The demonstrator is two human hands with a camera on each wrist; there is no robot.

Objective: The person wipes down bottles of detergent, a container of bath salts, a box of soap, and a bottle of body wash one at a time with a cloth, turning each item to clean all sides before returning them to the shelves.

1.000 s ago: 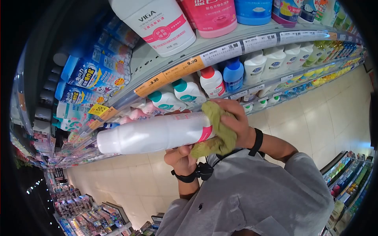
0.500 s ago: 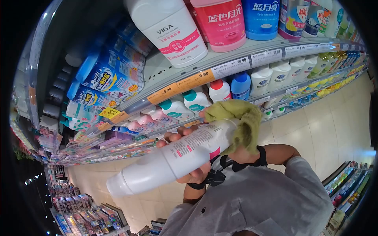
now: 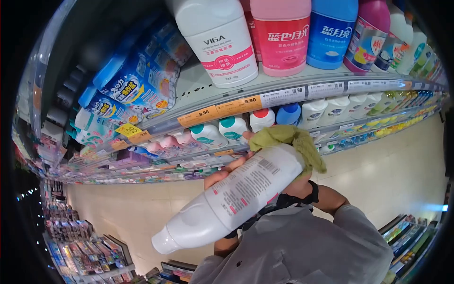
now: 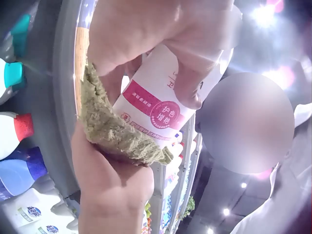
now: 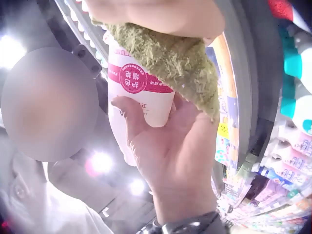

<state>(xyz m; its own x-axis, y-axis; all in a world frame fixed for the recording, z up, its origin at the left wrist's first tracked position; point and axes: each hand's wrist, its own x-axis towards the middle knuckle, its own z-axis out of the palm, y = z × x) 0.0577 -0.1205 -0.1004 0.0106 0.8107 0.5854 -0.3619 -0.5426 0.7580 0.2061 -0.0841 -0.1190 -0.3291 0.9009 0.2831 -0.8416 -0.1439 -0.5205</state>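
Note:
A white plastic bottle [image 3: 236, 199] with small print and a barcode on its upper side lies tilted in mid-air, its narrow cap end pointing down and left. My left hand [image 5: 168, 151] grips it around the middle, thumb across the pink-banded label. A fuzzy olive-green cloth [image 3: 288, 137] covers part of the bottle's base. Behind the cloth is my right hand [image 4: 117, 190], holding it against the base end; its fingers are largely hidden in the head view. Both wrists wear black bands.
A VIGA bottle [image 3: 217, 47], a pink bottle [image 3: 279, 42] and a blue bottle [image 3: 331, 38] stand on the shelf above. Price tags line the shelf edge [image 3: 220, 109]. Lower shelves hold several more bottles. Blue packs [image 3: 127, 90] sit left. Tiled floor [image 3: 378, 161] lies behind.
The bottle has turned and its cap end has swung down toward the body, so the printed back now faces up. The cloth has moved from the side of the bottle toward its base.

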